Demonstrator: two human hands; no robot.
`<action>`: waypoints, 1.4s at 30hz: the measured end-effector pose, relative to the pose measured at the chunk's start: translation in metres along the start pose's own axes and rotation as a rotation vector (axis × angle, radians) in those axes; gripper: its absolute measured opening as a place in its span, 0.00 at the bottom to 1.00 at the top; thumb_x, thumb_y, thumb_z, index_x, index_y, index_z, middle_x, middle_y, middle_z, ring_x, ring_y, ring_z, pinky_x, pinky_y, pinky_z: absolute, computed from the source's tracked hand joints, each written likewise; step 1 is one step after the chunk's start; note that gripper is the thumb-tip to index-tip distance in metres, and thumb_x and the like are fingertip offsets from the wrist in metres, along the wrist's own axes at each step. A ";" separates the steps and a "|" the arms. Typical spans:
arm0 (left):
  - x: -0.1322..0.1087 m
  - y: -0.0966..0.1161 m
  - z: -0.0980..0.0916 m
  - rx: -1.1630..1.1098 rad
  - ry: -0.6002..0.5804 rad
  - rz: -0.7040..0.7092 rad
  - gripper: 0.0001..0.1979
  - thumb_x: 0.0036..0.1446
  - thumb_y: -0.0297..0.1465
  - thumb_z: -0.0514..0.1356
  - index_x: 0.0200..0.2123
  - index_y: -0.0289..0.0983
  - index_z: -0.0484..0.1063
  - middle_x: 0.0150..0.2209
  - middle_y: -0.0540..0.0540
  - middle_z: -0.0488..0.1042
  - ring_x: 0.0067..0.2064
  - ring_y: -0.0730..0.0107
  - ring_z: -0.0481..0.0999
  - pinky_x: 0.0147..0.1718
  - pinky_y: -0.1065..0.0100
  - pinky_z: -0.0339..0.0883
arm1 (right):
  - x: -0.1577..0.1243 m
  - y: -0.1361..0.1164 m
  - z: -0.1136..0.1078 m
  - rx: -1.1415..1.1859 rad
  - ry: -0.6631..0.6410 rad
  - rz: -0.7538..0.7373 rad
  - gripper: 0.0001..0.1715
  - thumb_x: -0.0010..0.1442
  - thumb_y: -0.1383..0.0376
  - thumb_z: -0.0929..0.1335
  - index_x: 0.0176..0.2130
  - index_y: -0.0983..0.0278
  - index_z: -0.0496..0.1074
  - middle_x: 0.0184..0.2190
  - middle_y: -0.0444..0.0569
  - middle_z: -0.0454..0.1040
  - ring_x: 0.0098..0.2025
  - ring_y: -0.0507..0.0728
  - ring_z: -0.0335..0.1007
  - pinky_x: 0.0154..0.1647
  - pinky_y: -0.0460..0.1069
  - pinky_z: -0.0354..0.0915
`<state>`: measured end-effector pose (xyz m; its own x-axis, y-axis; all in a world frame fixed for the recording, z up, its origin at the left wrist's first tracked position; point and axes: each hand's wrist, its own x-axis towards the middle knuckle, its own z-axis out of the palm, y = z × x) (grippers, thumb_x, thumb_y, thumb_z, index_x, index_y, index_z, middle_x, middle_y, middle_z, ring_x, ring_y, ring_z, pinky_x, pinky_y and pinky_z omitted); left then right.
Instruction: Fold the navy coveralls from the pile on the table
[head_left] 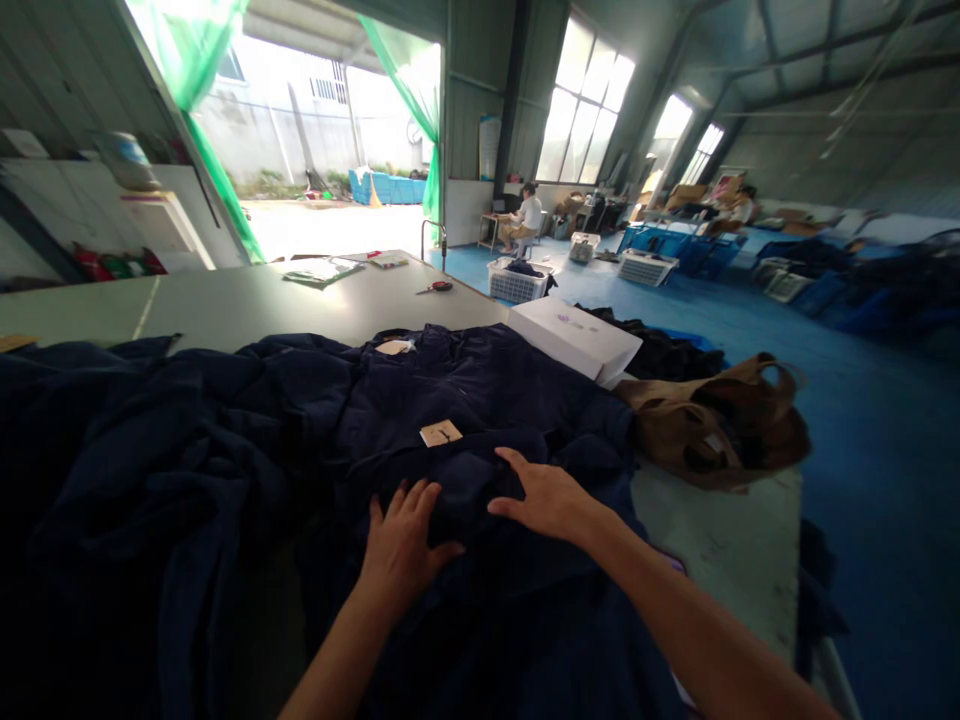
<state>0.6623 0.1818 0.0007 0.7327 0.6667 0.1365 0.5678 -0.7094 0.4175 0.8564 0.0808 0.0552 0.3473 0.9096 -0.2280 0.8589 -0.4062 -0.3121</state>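
A navy garment [480, 375] lies spread on the worktop [285, 315] in front of the person, with a tan tag [441, 433] on its chest and a pale label [395, 347] near the collar. The left hand [405, 540] is laid palm down on the cloth, fingers parted and thumb out to the side, gripping nothing. The right hand [551, 500] has index finger and thumb held well apart over the same cloth; its remaining fingers are hidden, and nothing shows in its grasp. More navy clothing [172, 440] is heaped against the garment's left side, covering much of the worktop there. On the right, a white box [577, 335] crowds the garment's shoulder, and a slouched brown bag [720, 430] takes up the corner just beside the sleeve. A purple-edged object [672, 563] is mostly hidden by the right forearm. Beyond the collar lie scissors [439, 287] and, farther left, flat plastic packets [322, 270]. Past the worktop, white baskets [517, 282] stand on the blue floor [847, 350], near a seated person [527, 215].
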 end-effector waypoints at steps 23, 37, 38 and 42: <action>-0.002 -0.002 -0.045 -0.162 -0.153 0.090 0.11 0.52 0.33 0.52 0.32 0.41 0.73 0.52 0.46 0.66 0.55 0.61 0.61 0.54 0.56 0.56 | -0.007 0.042 -0.009 -0.067 0.276 -0.126 0.21 0.48 0.76 0.58 0.28 0.58 0.75 0.34 0.45 0.73 0.42 0.55 0.61 0.46 0.49 0.56; -0.006 -0.031 0.019 0.053 -0.336 -0.399 0.56 0.33 0.48 0.63 0.61 0.54 0.32 0.64 0.44 0.17 0.62 0.34 0.24 0.48 0.33 0.48 | 0.047 0.043 0.064 -0.221 -0.040 0.263 0.31 0.59 0.46 0.49 0.60 0.41 0.33 0.65 0.39 0.28 0.63 0.71 0.17 0.52 0.75 0.23; -0.002 -0.036 0.020 0.028 -0.347 -0.404 0.57 0.32 0.48 0.64 0.61 0.53 0.32 0.64 0.44 0.17 0.62 0.35 0.24 0.48 0.34 0.49 | 0.053 0.047 0.062 -0.224 -0.059 0.278 0.30 0.60 0.47 0.49 0.60 0.41 0.34 0.65 0.39 0.30 0.63 0.70 0.18 0.52 0.75 0.23; 0.004 -0.035 0.011 0.020 -0.361 -0.416 0.55 0.33 0.47 0.64 0.61 0.54 0.34 0.64 0.44 0.21 0.62 0.36 0.26 0.49 0.33 0.48 | 0.059 0.042 0.049 -0.213 -0.094 0.328 0.30 0.61 0.49 0.50 0.60 0.42 0.35 0.65 0.42 0.31 0.63 0.71 0.20 0.52 0.75 0.25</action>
<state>0.6500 0.2064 -0.0234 0.5253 0.7734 -0.3549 0.8413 -0.4093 0.3531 0.8941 0.1128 -0.0163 0.5886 0.7186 -0.3704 0.7704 -0.6375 -0.0125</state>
